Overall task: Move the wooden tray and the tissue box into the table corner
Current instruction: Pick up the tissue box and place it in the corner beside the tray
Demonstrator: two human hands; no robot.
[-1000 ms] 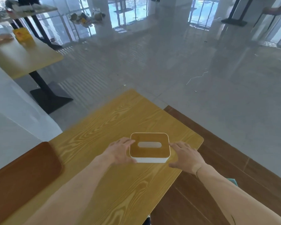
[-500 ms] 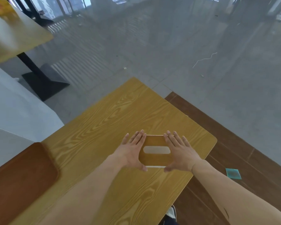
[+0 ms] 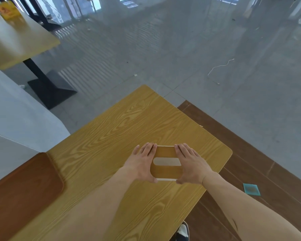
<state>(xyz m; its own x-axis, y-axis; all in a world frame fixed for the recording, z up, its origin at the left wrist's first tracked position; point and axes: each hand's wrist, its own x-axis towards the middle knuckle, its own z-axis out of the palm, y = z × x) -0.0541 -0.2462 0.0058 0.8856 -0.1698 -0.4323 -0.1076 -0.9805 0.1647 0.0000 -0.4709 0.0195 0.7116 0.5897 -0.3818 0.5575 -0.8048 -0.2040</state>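
Observation:
The tissue box (image 3: 166, 152), white with a wooden lid and an oval slot, sits on the light wooden table (image 3: 122, 129) toward its right edge. My left hand (image 3: 141, 162) clasps the box's left side and my right hand (image 3: 189, 162) clasps its right side, fingers over the lid and thumbs at the near edge. The dark brown wooden tray (image 3: 23, 193) lies at the table's left, partly cut off by the frame edge.
A white counter block (image 3: 16, 119) stands to the left of the table. Beyond it is a second table (image 3: 16, 40) on a black pedestal base. A dark wooden floor strip (image 3: 250, 164) with a small teal square (image 3: 251, 189) lies to the right.
Both hands went from resting beside the tissue box to clasping it from both sides. The view has tilted further down over the table.

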